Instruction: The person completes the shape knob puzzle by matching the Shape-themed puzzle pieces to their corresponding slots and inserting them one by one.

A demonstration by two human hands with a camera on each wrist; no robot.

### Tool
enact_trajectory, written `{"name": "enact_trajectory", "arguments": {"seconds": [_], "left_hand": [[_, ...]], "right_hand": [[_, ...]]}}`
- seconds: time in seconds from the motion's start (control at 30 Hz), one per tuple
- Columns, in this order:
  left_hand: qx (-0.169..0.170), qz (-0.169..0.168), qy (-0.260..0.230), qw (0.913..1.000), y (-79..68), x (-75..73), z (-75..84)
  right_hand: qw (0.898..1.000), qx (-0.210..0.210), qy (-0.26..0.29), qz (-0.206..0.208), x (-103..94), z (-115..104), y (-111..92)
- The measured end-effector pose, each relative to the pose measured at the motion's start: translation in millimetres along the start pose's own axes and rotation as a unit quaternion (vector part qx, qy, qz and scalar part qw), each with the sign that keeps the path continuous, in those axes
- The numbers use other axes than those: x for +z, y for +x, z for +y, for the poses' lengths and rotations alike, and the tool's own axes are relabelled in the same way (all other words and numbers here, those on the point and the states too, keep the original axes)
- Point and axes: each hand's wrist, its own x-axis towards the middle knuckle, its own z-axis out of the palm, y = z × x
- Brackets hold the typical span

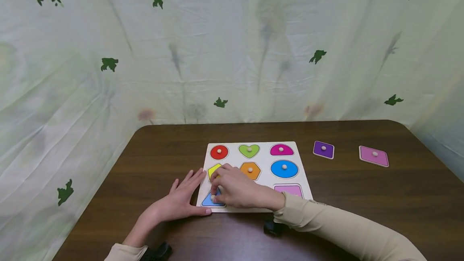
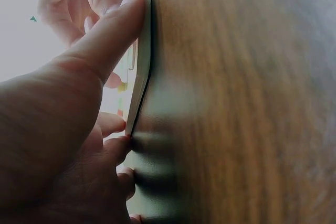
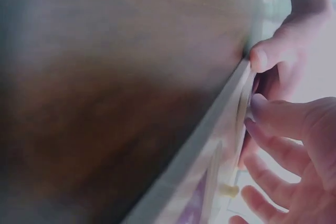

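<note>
A white knobbed puzzle board [image 1: 265,160] lies on the table. At its front left corner my right hand [image 1: 237,188] pinches the small knob [image 1: 213,199] of a blue triangle piece [image 1: 207,203] between thumb and finger. Part of the triangle is hidden under those fingers. My left hand [image 1: 183,200] lies spread along the board's left edge, its thumb [image 2: 118,32] against the front corner. A yellow piece [image 1: 212,171] behind the triangle is partly covered by my right hand, and the front middle of the board is hidden by it.
Red circle [image 1: 219,152], green heart [image 1: 249,151], magenta half-round [image 1: 281,150], orange hexagon [image 1: 250,170] and blue oval [image 1: 284,169] fill places on the board. My right wrist overlaps a pink shape [image 1: 288,189]. Purple [image 1: 323,150] and pink [image 1: 373,156] knobbed pieces lie right of it.
</note>
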Motion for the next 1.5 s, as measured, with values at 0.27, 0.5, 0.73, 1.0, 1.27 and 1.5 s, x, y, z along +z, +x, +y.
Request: {"name": "enact_trajectory", "arguments": {"seconds": [0.27,0.5,0.73,1.0,1.27,1.5], "left_hand": [[0.001,0.001,0.003,1.0000,1.1,0.0,-1.3],[0.000,0.001,0.000,1.0000,-0.3,0.8,0.0],[-0.010,-0.004,0.009,0.9999,2.9,1.2,-1.6],[-0.038,-0.019,0.007,0.9991,6.0,3.1,-3.3],[-0.039,-0.019,0.007,0.9990,5.9,3.3,-2.6],[-0.038,-0.019,0.004,0.9991,5.7,2.7,-1.8]], "right_hand": [[1.000,0.004,-0.012,-0.011,-0.9,2.0,2.4],[1.000,0.007,-0.002,-0.008,-1.7,5.0,-3.8],[0.999,0.032,0.044,0.007,-15.1,13.5,-18.0],[0.995,0.038,0.080,0.048,-30.4,24.0,-37.6],[0.987,0.042,0.127,0.093,-47.8,35.9,-58.1],[0.981,0.054,0.137,0.123,-55.4,49.9,-73.1]]}}
